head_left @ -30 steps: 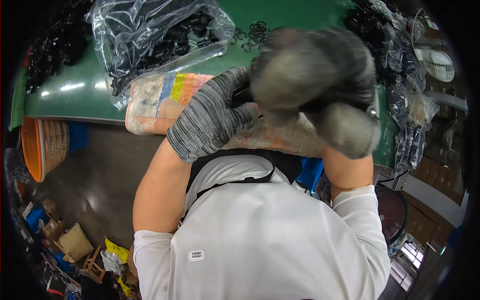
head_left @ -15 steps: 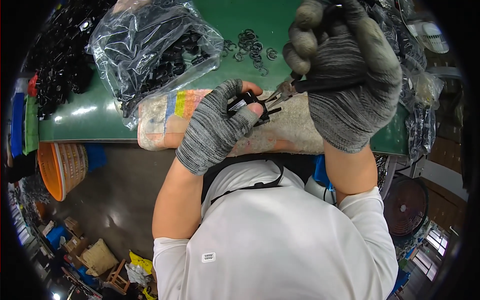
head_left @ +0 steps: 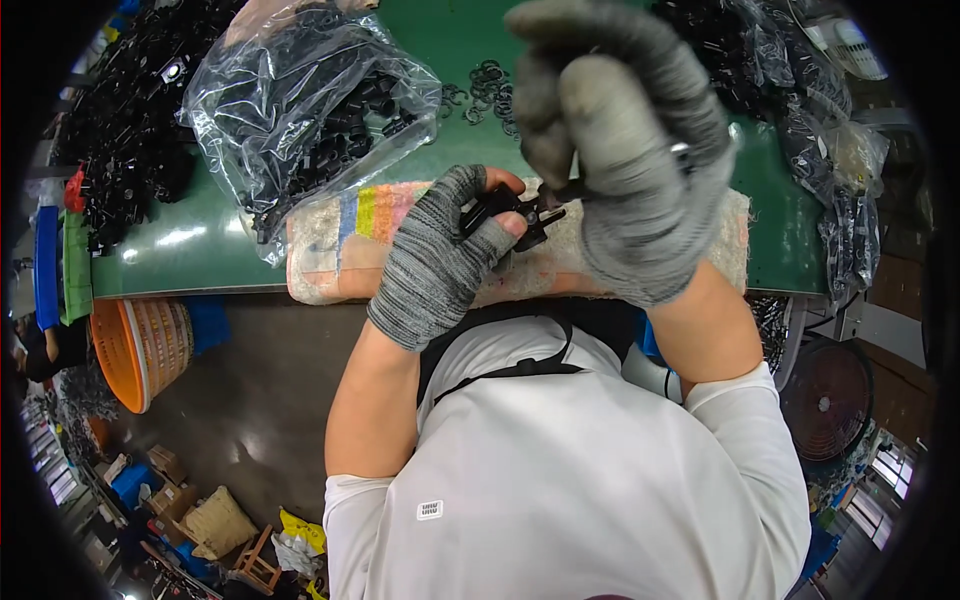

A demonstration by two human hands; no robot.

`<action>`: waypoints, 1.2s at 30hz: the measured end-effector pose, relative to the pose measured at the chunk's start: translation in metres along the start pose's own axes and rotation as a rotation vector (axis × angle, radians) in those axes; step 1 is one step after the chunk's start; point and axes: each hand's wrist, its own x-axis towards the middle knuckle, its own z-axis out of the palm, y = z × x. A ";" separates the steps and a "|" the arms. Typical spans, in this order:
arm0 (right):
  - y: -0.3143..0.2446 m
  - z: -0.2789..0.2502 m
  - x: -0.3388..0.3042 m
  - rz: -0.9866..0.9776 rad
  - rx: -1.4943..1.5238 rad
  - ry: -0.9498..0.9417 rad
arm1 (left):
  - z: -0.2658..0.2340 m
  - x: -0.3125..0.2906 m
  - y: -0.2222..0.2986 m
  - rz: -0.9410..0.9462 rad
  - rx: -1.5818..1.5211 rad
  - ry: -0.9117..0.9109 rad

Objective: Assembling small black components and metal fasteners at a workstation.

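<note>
Black plastic fitting point(head_left: 498, 202) in the left hand point(head_left: 428, 262) — prongs toward the right hand point(head_left: 640, 170)
Left thumb and fingers pinch the fitting over the striped cloth pad point(head_left: 325, 265), its long axis running roughly left to right. The right hand, fingers curled, hovers just beside the pronged end — blurred, so I cannot tell how tightly it closes or whether it grips anything.

Right hand point(head_left: 645, 175) nearer the black part point(head_left: 488, 209) than 0.5 s ago.
</note>
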 end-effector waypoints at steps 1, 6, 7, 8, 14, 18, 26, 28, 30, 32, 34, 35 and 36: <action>-0.003 -0.001 -0.001 -0.015 0.000 0.000 | 0.001 -0.002 0.004 0.013 0.007 0.000; -0.015 -0.010 0.002 -0.009 0.343 -0.107 | -0.007 -0.006 0.012 -0.035 0.044 -0.018; -0.018 -0.015 0.005 -0.021 0.345 -0.110 | -0.012 -0.005 0.007 0.065 0.148 -0.025; -0.022 -0.023 0.011 -0.018 0.405 -0.107 | -0.014 -0.008 0.009 0.077 0.156 -0.011; -0.072 -0.018 -0.004 0.141 0.180 0.149 | -0.041 -0.042 0.062 -0.169 -0.188 0.059; -0.097 -0.027 -0.021 0.154 0.039 0.174 | -0.122 -0.007 0.088 0.498 -0.013 0.507; -0.093 -0.097 -0.008 0.280 -0.180 0.355 | -0.295 0.081 0.184 0.316 0.318 0.802; -0.072 -0.146 0.007 0.242 -0.351 0.385 | -0.274 0.083 0.168 0.263 0.371 0.784; -0.059 -0.201 0.025 0.275 -0.695 0.424 | -0.224 0.083 0.159 0.289 0.222 0.607; -0.043 -0.250 0.048 0.399 -0.903 0.457 | -0.175 0.066 0.168 0.269 0.352 0.458; -0.009 -0.301 0.071 0.341 -1.177 0.467 | -0.122 0.055 0.162 0.286 0.339 0.352; 0.000 -0.309 0.087 0.298 -1.319 0.389 | -0.104 0.047 0.158 0.244 0.275 0.289; 0.010 -0.309 0.109 0.244 -1.452 0.302 | -0.094 0.039 0.148 0.203 0.224 0.220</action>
